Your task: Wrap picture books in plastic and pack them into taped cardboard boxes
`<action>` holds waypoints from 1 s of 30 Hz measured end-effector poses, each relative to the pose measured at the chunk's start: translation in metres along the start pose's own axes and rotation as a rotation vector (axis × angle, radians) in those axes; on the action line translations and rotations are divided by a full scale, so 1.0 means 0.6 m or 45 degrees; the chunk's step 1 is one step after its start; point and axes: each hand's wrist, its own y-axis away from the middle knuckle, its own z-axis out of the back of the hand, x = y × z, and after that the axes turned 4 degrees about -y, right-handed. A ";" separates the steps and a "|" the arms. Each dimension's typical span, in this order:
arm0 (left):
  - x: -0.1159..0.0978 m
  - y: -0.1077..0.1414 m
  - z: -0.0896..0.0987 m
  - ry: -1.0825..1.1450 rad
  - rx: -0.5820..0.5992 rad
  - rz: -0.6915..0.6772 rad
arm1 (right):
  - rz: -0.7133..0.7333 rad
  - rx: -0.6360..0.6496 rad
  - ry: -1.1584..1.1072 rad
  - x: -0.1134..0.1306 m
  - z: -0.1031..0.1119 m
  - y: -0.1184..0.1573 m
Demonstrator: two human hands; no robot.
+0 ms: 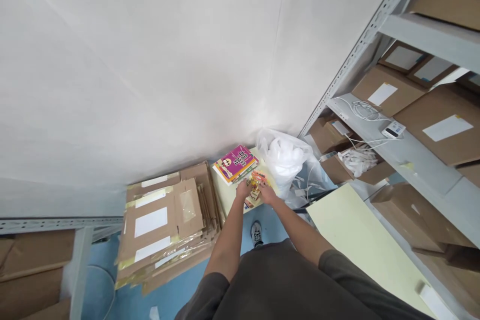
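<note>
Both my hands are over a small pale yellow table near the wall. My left hand touches the left side of some small colourful printed items, yellow and orange. My right hand is at their right side, near an orange piece. The fingers are small in view and partly hidden, so I cannot make out how firmly either holds them. Just behind my left hand lies a stack of books with a purple and orange cover on top.
Flattened cardboard boxes are stacked at the left. A white plastic bag stands right of the books. Metal shelving with cartons runs along the right, beside a pale yellow board. A shoe shows on the blue floor.
</note>
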 end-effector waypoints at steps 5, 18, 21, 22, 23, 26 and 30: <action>0.034 0.003 0.009 -0.020 -0.059 0.145 | 0.008 0.040 0.027 0.027 0.004 -0.029; -0.045 0.023 0.044 1.153 0.042 -0.235 | -0.075 -0.465 -1.445 -0.017 0.111 0.028; -0.119 0.041 0.057 1.147 0.164 -0.405 | -0.017 -0.560 -1.625 -0.040 0.170 0.068; -0.147 0.047 0.058 1.126 0.224 -0.458 | 0.001 -0.607 -1.659 -0.052 0.191 0.087; -0.177 0.053 0.056 1.097 0.286 -0.504 | 0.017 -0.654 -1.685 -0.065 0.212 0.108; -0.274 0.070 0.028 1.030 0.435 -0.586 | 0.052 -0.797 -1.742 -0.115 0.271 0.188; -0.405 0.102 -0.056 1.046 0.615 -0.622 | 0.073 -1.011 -1.797 -0.198 0.325 0.324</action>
